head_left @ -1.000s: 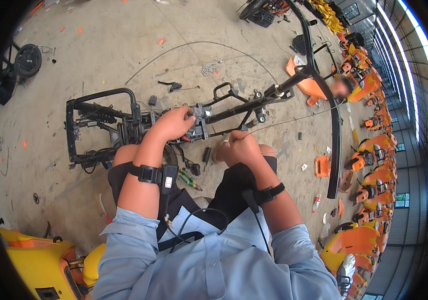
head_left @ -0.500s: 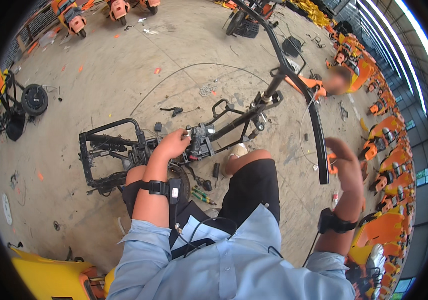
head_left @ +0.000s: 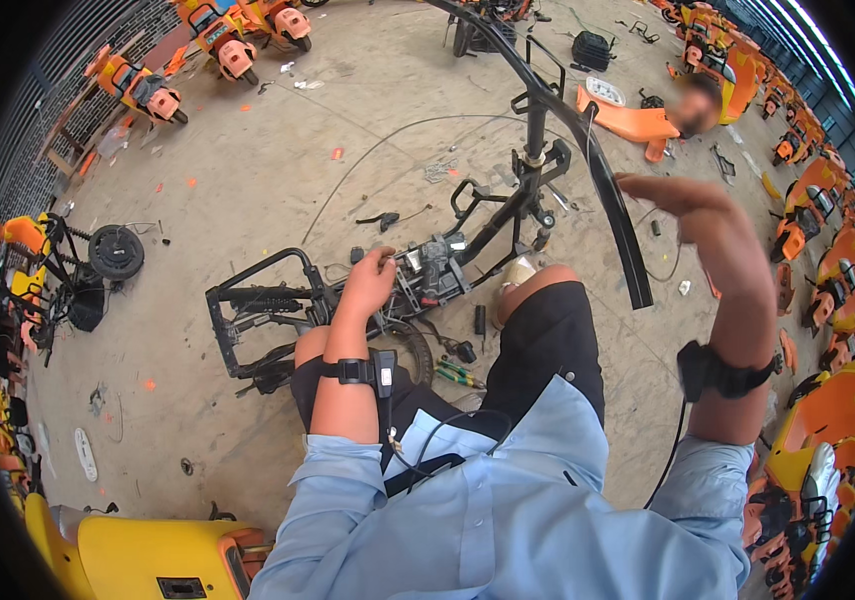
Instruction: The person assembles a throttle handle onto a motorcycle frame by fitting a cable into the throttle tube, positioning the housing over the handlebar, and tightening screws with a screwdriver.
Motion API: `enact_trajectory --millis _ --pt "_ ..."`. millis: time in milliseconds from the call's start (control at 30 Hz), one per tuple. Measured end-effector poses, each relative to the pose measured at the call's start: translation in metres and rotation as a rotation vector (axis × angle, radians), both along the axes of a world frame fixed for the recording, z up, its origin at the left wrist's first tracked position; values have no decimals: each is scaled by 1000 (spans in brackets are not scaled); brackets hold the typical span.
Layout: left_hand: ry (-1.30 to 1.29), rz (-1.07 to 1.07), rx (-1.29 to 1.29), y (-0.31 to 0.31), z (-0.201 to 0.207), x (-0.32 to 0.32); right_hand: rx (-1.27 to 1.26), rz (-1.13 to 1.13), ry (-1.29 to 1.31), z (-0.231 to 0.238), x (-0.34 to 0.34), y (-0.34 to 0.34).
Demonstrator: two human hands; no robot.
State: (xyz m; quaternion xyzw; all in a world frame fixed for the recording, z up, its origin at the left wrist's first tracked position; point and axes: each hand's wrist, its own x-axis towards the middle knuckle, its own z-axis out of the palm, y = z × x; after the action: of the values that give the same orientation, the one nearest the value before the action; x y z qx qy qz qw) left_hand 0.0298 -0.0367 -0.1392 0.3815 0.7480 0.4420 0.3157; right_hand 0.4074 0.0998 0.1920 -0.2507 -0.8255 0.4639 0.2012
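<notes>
A stripped black scooter frame (head_left: pixel 495 228) stands across the floor in front of me, close to my legs. My left hand (head_left: pixel 373 282) is over its middle with the fingers curled, beside a grey and black boxy part (head_left: pixel 435 265); whether anything is between the fingers is hidden. At the front of the frame rises a long, bent black handlebar (head_left: pixel 630 270). My right hand (head_left: pixel 683 205) is raised beside the handlebar's near arm, slightly blurred, its fingers stretched toward the bar. No object shows in it, and contact with the bar cannot be made out.
Green-handled pliers (head_left: pixel 460 374) and a black cylinder (head_left: pixel 480 320) lie by my legs. Beyond the frame are a brake lever (head_left: pixel 380 219) and a long cable (head_left: pixel 388 133). A yellow body panel (head_left: pixel 148 555) stands lower left. Orange scooters (head_left: pixel 828 250) line the right side.
My right hand has risen along the handlebar, its fingers now stretched out. My left hand sits slightly farther back from the boxy part. The whole view has shifted.
</notes>
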Motion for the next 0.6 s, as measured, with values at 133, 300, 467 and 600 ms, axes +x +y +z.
enact_trajectory --millis 133,300,467,600 --pt "63 -40 54 6 13 16 676 -619 -505 -9 55 67" --pt "74 -8 64 -5 4 3 910 -725 -347 -18 47 49" --pt "169 -68 -14 -10 30 15 14 -301 -263 -9 -42 -36" --pt "168 -61 -28 -9 22 18 346 -311 -336 -49 -63 -14"
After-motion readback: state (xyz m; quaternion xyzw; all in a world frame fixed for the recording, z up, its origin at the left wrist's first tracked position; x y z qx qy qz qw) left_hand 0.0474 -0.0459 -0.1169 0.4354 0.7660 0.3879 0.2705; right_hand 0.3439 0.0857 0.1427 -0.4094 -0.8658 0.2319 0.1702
